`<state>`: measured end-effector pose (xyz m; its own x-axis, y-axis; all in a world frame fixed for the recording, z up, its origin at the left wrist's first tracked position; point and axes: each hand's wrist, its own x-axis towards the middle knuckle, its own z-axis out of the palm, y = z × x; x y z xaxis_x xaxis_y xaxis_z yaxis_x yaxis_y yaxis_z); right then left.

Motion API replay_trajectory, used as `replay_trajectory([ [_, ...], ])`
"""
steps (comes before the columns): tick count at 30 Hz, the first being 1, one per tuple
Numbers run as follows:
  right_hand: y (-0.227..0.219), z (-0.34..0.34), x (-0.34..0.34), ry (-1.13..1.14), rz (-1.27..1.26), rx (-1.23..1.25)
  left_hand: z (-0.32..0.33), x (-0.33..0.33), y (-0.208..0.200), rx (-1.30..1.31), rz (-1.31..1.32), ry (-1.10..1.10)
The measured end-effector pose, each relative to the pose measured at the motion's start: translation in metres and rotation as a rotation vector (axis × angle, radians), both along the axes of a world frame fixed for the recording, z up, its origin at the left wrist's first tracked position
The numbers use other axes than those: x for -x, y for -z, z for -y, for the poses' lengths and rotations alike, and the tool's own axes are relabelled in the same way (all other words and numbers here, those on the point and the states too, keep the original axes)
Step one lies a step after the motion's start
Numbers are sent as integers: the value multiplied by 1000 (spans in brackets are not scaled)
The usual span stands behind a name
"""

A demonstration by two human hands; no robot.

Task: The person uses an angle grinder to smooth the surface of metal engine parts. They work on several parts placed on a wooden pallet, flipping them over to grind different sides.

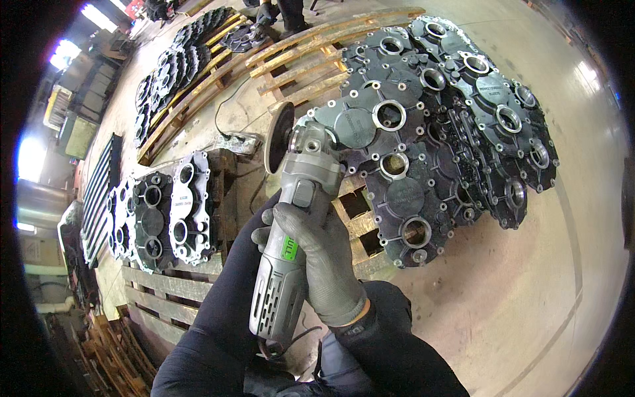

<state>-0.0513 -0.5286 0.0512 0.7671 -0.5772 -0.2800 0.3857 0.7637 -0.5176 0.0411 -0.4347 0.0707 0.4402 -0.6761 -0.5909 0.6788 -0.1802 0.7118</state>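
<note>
A grey angle grinder (278,271) slants up the middle of the head view, its worn disc (280,135) at the upper end and its cord at the lower. My right hand (331,264), in a grey glove, is closed round the body, thumb on top. Gloved fingertips show at the body's left side. My left forearm (228,291), in a dark sleeve, runs up behind the tool, which hides my left hand. Just beyond the grinder lies a dark metal cover casting (357,122) with round bores; whether the disc touches it, I cannot tell.
Stacked castings (489,86) cover the pallet at right. More castings (192,205) stand on a pallet (165,284) at left, and others (169,76) at the far left. A power strip (238,142) with cords lies on the floor. Another person (291,16) works at the back.
</note>
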Motion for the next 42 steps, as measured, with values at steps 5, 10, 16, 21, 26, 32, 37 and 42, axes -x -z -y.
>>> replay_trajectory([
  [5,-14,0,2,9,-7,-104,-1,7,-20,-21,13,-15],
  [10,-9,12,13,76,-36,-71,26,-2,10,-2,168,127],
  [16,-8,11,10,89,-30,26,88,-96,153,-282,781,426],
  [21,-21,-12,5,19,-188,192,66,-176,241,-727,1408,754],
  [26,-22,-15,7,96,-249,180,0,-134,150,-835,1397,1177],
  [32,-22,-47,-12,-26,-173,286,-134,-143,102,-797,1242,1509],
  [37,-32,-92,-30,-201,-42,318,-269,-186,82,-949,1359,1417],
  [42,-26,-126,-45,-270,-58,284,-329,-194,37,-944,931,1109],
])
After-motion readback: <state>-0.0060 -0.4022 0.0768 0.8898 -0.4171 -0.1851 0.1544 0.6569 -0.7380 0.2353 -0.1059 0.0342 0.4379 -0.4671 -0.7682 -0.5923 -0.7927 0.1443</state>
